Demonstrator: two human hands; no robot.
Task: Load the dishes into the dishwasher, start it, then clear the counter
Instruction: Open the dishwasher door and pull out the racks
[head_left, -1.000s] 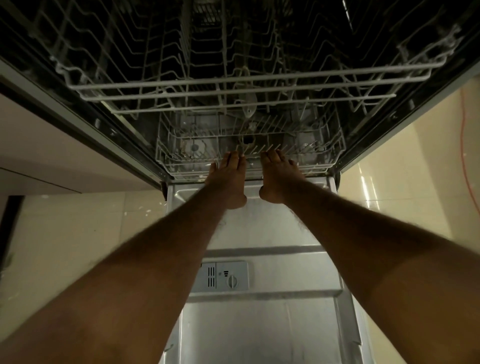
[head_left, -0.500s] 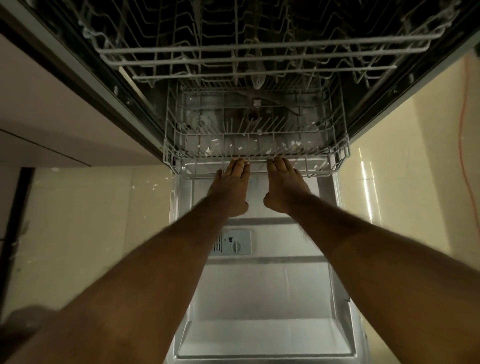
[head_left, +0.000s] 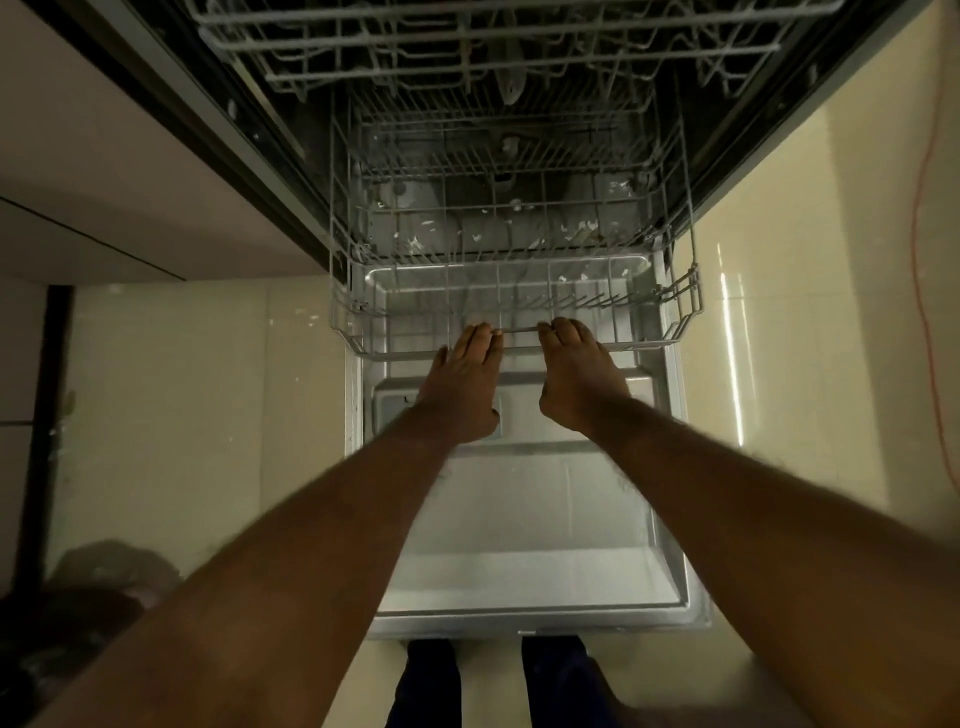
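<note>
**Lower Rack Partway Out, Ready for Loading**

The built-in steel dishwasher (head_left: 260, 135) stands open, its grey steel door (head_left: 519, 519) folded down flat. The grey wire lower rack (head_left: 649, 340) sits partway out over that door. The left hand (head_left: 460, 389) and right hand (head_left: 582, 384) hook their fingers over its front rail, side by side. An even, level pull should keep it tracking straight. No dishes are in view.
</note>
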